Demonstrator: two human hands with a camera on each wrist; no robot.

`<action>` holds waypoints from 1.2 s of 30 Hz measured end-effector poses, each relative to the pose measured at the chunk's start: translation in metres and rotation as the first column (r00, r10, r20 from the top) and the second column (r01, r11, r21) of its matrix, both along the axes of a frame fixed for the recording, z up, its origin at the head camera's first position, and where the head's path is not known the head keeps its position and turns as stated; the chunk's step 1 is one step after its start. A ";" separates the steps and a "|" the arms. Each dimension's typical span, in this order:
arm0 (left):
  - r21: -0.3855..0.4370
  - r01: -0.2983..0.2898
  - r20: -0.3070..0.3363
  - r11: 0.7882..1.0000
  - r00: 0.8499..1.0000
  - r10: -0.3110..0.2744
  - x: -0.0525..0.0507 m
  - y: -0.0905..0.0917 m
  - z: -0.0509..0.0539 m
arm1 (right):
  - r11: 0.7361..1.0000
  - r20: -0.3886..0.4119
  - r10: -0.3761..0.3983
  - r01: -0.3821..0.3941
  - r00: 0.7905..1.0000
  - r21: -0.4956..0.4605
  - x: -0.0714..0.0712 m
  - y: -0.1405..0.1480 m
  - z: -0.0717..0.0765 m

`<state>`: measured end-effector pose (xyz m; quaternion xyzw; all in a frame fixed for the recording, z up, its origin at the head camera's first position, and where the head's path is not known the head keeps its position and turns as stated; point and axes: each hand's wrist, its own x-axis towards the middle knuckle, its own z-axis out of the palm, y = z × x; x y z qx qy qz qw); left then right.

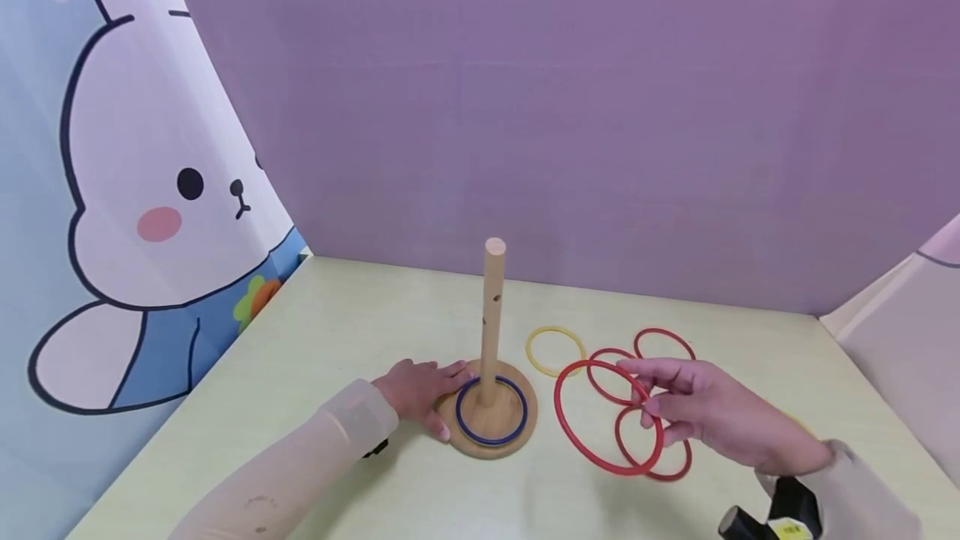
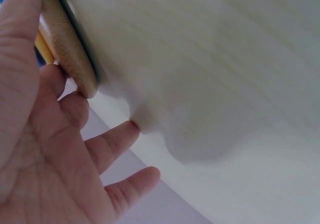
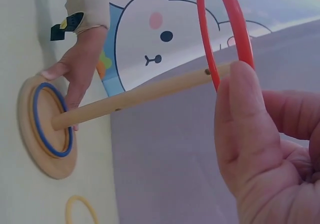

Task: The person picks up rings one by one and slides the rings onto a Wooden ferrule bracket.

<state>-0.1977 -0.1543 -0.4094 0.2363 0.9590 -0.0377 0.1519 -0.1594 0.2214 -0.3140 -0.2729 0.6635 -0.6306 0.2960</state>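
A thin, glossy red ring point(image 3: 239, 21) is pinched between thumb and fingers of the right hand point(image 1: 712, 411) above the pale counter point(image 1: 375, 307). An upright wooden peg point(image 1: 491, 323) is encircled by a blue ring point(image 1: 491, 443); its round base point(image 1: 491, 425) is touched by the left hand point(image 1: 416, 392), fingers spread.

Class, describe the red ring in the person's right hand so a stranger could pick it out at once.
On the pale table, find the upright wooden post on its round base. In the head view, just right of that base, the right hand pinches a red ring. The other red rings lie on the table; this one alone is held.
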 end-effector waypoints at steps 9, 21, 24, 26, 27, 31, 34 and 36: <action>0.011 0.011 0.007 1.000 1.000 -0.011 0.001 0.000 0.005 | 0.998 -0.073 -0.040 0.043 0.997 0.049 -0.005 -0.007 0.034; 0.029 -0.012 0.015 0.999 1.000 0.012 -0.001 0.002 0.004 | 0.995 -0.030 -0.061 0.058 0.998 -0.076 -0.029 -0.014 0.066; 0.046 -0.003 0.011 0.999 1.000 0.003 -0.002 0.000 0.004 | 0.992 -0.028 -0.049 0.045 0.998 -0.116 -0.032 -0.016 0.072; 0.055 0.006 0.009 0.998 1.000 -0.007 -0.002 -0.001 0.004 | 0.989 -0.026 -0.043 0.039 0.999 -0.139 -0.033 -0.017 0.076; 0.060 0.008 0.010 0.998 1.000 -0.008 -0.002 -0.001 0.004 | 0.989 -0.030 -0.045 0.040 0.999 -0.143 -0.034 -0.018 0.078; 0.061 0.011 0.011 0.998 1.000 -0.011 -0.002 0.000 0.004 | 0.985 -0.029 -0.071 0.065 0.997 -0.161 -0.037 -0.023 0.086; 0.055 0.012 0.008 0.998 1.000 -0.012 -0.001 0.000 0.004 | 0.981 -0.028 -0.108 0.102 0.994 -0.167 -0.038 -0.028 0.093; 0.052 0.013 0.003 0.999 1.000 -0.013 -0.002 0.001 0.003 | 0.978 -0.026 -0.127 0.121 0.992 -0.167 -0.038 -0.032 0.096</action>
